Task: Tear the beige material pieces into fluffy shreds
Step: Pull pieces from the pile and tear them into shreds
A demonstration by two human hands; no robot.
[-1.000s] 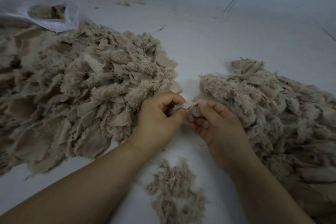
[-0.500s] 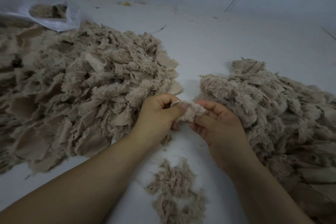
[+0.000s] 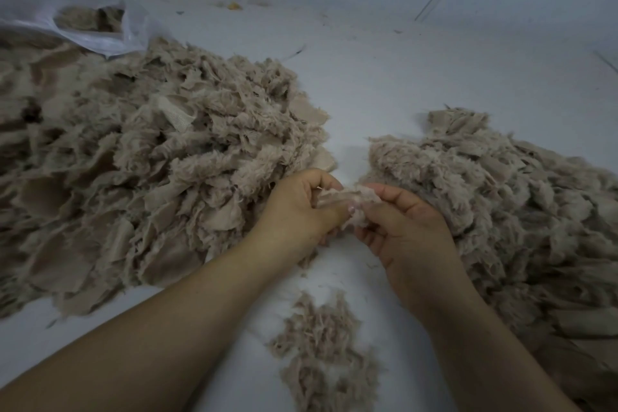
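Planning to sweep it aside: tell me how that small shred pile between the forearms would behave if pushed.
The small shred pile looks loose and wispy, so it would probably scatter rather than slide whole. Its thin fibres suggest it is very light. Stray strands may cling to the white surface.

Dim, flat, bluish light with no glare; only soft shadows, one under the left pile (image 3: 150,177) and one on the floor (image 3: 418,84) beside the right pile (image 3: 501,211). Corners darken, the wide lens bends the edges, and detail is soft and slightly smeared, most at the left edge.
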